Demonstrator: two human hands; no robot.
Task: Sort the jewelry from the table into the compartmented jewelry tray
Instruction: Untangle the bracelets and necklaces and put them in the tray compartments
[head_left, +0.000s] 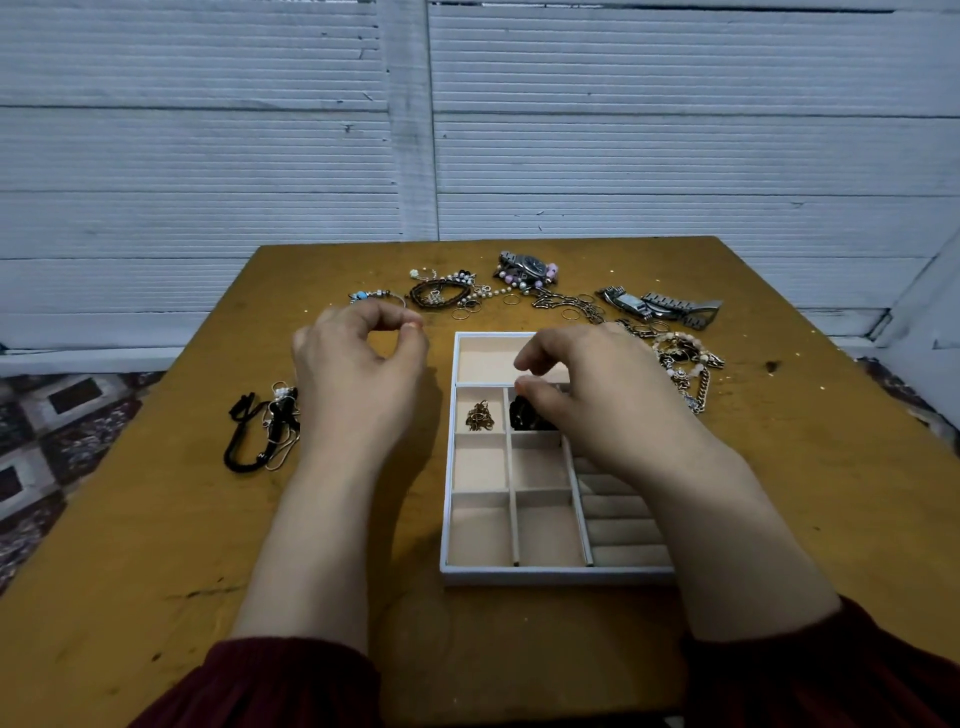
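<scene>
Cords (249, 436) in black lie far left on the worktop (156, 519). Your left hand (358, 364) hovers beside them, thumb and forefinger curled tip to tip; whether they pinch anything I cannot tell. In the tray (556, 574), earrings (479, 415) fill one small cell. The black piece (527, 418) sits next door under your right hand (597, 395), fingers curled, grip unclear. Tuck it fully below the dividers before lifting away.

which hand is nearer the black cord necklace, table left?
Left. Left hand is just right of the black cord necklace; right hand is farther right, over the white tray.
</scene>
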